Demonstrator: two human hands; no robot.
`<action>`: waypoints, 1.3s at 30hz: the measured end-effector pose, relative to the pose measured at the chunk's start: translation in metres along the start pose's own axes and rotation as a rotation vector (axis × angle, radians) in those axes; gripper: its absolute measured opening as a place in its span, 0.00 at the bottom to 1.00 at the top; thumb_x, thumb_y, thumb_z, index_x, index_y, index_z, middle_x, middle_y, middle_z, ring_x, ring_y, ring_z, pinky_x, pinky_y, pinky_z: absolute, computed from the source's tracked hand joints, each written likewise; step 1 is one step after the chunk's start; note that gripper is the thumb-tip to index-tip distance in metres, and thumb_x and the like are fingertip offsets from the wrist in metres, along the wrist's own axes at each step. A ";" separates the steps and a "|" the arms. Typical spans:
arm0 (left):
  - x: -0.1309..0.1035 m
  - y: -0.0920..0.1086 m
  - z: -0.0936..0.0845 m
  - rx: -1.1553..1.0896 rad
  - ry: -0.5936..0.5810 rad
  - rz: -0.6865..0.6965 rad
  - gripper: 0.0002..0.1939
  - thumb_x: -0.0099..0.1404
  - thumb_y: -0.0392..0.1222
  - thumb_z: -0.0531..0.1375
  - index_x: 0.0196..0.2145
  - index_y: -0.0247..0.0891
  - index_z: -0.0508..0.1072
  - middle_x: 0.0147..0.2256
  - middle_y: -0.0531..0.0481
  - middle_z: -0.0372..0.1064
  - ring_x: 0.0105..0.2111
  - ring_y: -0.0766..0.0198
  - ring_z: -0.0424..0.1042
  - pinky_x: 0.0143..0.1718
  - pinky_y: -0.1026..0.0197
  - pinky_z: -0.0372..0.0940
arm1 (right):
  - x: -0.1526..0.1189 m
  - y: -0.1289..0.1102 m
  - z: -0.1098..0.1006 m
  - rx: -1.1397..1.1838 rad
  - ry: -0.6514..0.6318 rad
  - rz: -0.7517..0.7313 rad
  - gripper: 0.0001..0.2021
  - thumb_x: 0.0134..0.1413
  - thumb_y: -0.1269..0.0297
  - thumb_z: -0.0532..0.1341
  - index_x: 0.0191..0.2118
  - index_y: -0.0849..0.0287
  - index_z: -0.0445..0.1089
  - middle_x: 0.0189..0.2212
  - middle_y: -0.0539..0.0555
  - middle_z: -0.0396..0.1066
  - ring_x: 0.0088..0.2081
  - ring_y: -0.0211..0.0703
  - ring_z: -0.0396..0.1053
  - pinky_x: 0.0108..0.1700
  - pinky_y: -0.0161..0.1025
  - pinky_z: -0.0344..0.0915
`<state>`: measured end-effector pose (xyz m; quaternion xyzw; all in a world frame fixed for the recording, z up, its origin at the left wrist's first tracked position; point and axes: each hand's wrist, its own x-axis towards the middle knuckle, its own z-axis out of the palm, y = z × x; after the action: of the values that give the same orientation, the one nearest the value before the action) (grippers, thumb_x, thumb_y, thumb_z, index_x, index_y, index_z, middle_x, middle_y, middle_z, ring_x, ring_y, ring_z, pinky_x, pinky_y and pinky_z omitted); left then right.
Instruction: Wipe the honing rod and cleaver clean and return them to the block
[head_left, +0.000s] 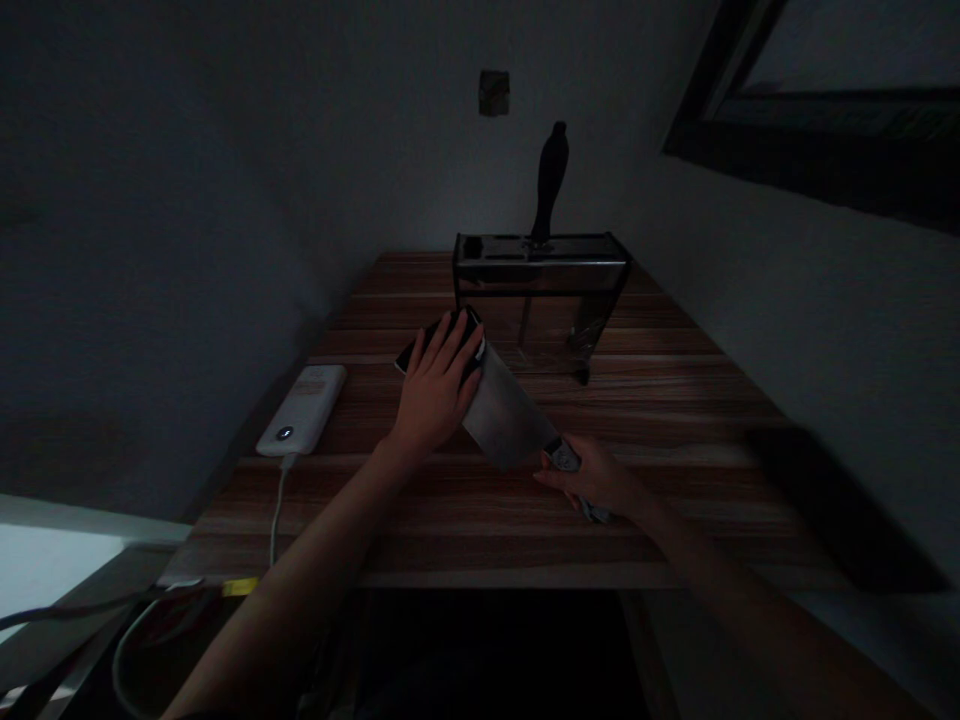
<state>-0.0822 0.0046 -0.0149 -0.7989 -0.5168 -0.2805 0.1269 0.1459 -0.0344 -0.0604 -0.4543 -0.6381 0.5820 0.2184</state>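
A cleaver point(510, 410) lies slantwise above the wooden table, its broad grey blade towards the upper left. Its handle is wrapped by the fingers of my right hand point(600, 475), and the handle's end shows below them. At the far end of the blade, my left hand point(439, 385) holds a black cloth point(416, 350) with a pale edge against the metal. The left fingers are extended over the cloth, which covers that end of the blade. What lies beneath the left palm is hidden.
A knife block point(544, 250) with clear sides and one black-handled knife point(553, 180) stands at the back of the table point(675, 400). On the left lies a white power bank point(304, 410) with a cable point(279, 510). A dark slab point(840, 510) is at the right edge.
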 end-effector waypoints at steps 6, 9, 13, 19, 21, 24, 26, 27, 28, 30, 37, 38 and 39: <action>-0.002 0.003 0.002 0.000 -0.001 0.017 0.25 0.66 0.41 0.46 0.60 0.40 0.49 0.62 0.46 0.42 0.62 0.56 0.38 0.60 0.45 0.37 | 0.000 0.000 -0.001 -0.017 0.011 0.004 0.15 0.41 0.55 0.63 0.29 0.58 0.59 0.15 0.42 0.59 0.12 0.28 0.57 0.13 0.26 0.55; -0.003 0.006 0.002 -0.005 -0.001 0.029 0.25 0.66 0.41 0.46 0.60 0.40 0.48 0.62 0.46 0.42 0.62 0.56 0.38 0.60 0.45 0.37 | 0.000 0.001 -0.001 -0.025 0.026 -0.002 0.16 0.41 0.54 0.63 0.30 0.59 0.59 0.15 0.42 0.59 0.12 0.29 0.58 0.13 0.26 0.55; -0.005 0.014 0.004 0.001 -0.034 0.061 0.25 0.66 0.41 0.47 0.60 0.39 0.49 0.62 0.46 0.42 0.62 0.56 0.38 0.60 0.45 0.38 | 0.000 -0.001 0.000 -0.017 0.034 0.002 0.15 0.41 0.55 0.63 0.30 0.59 0.59 0.14 0.42 0.59 0.12 0.29 0.58 0.13 0.26 0.55; -0.013 0.036 0.007 0.008 -0.112 0.154 0.26 0.65 0.41 0.49 0.60 0.39 0.49 0.62 0.46 0.42 0.62 0.57 0.38 0.60 0.47 0.39 | 0.000 -0.001 0.000 0.001 0.066 0.004 0.16 0.40 0.55 0.63 0.30 0.59 0.59 0.13 0.42 0.59 0.12 0.30 0.58 0.12 0.27 0.56; -0.016 0.043 0.008 0.003 -0.127 0.185 0.26 0.65 0.41 0.49 0.59 0.39 0.50 0.62 0.46 0.42 0.62 0.57 0.38 0.60 0.47 0.39 | 0.001 0.001 0.000 0.007 0.074 0.001 0.16 0.40 0.54 0.63 0.30 0.59 0.59 0.13 0.42 0.60 0.12 0.30 0.59 0.13 0.27 0.57; -0.020 0.052 0.010 -0.007 -0.156 0.241 0.26 0.65 0.43 0.49 0.59 0.39 0.50 0.62 0.47 0.42 0.62 0.58 0.38 0.60 0.48 0.40 | 0.002 0.002 -0.001 -0.004 0.075 -0.015 0.15 0.41 0.55 0.63 0.30 0.59 0.59 0.13 0.42 0.60 0.12 0.30 0.59 0.12 0.27 0.57; -0.023 0.058 0.011 -0.016 -0.187 0.282 0.26 0.65 0.44 0.49 0.59 0.39 0.51 0.62 0.48 0.42 0.62 0.58 0.37 0.60 0.48 0.40 | 0.003 0.002 0.000 -0.020 0.079 -0.029 0.14 0.41 0.56 0.62 0.30 0.59 0.60 0.12 0.42 0.60 0.11 0.31 0.59 0.12 0.27 0.56; -0.024 0.061 0.011 -0.020 -0.203 0.301 0.26 0.65 0.45 0.49 0.59 0.39 0.50 0.62 0.48 0.42 0.62 0.58 0.37 0.60 0.48 0.40 | 0.003 0.001 0.000 -0.028 0.082 -0.034 0.14 0.42 0.57 0.62 0.30 0.59 0.60 0.12 0.42 0.60 0.11 0.31 0.59 0.12 0.27 0.56; -0.025 0.063 0.011 -0.025 -0.218 0.318 0.26 0.65 0.45 0.49 0.59 0.39 0.50 0.62 0.48 0.42 0.62 0.59 0.36 0.60 0.49 0.39 | 0.003 0.001 0.000 -0.035 0.088 -0.034 0.13 0.42 0.57 0.61 0.30 0.59 0.60 0.11 0.42 0.60 0.11 0.32 0.59 0.12 0.28 0.57; -0.028 0.069 0.012 -0.039 -0.243 0.343 0.26 0.65 0.45 0.49 0.59 0.40 0.49 0.62 0.49 0.41 0.62 0.59 0.36 0.60 0.49 0.39 | 0.003 0.002 0.000 -0.054 0.100 -0.031 0.11 0.41 0.59 0.60 0.29 0.59 0.61 0.11 0.43 0.61 0.11 0.33 0.60 0.13 0.29 0.58; -0.042 0.094 0.011 -0.132 -0.294 0.332 0.27 0.65 0.47 0.49 0.60 0.42 0.48 0.62 0.47 0.39 0.62 0.59 0.35 0.59 0.49 0.44 | 0.002 0.007 -0.004 -0.137 0.247 -0.237 0.18 0.36 0.68 0.60 0.40 0.58 0.67 0.35 0.57 0.73 0.41 0.52 0.70 0.43 0.46 0.68; -0.044 0.097 0.011 -0.146 -0.305 0.328 0.27 0.65 0.46 0.50 0.60 0.42 0.47 0.62 0.47 0.38 0.62 0.59 0.35 0.59 0.49 0.44 | 0.001 0.007 -0.004 -0.144 0.257 -0.249 0.20 0.36 0.68 0.60 0.42 0.57 0.67 0.39 0.58 0.72 0.45 0.54 0.68 0.46 0.47 0.66; -0.045 0.099 0.011 -0.158 -0.315 0.329 0.27 0.65 0.46 0.49 0.60 0.43 0.47 0.63 0.47 0.38 0.62 0.59 0.35 0.59 0.49 0.44 | 0.001 0.007 -0.005 -0.153 0.261 -0.248 0.21 0.37 0.68 0.60 0.43 0.57 0.67 0.41 0.59 0.71 0.47 0.54 0.66 0.48 0.47 0.65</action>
<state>-0.0042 -0.0666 -0.0407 -0.9135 -0.3696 -0.1677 0.0260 0.1522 -0.0318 -0.0663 -0.4593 -0.6978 0.4365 0.3341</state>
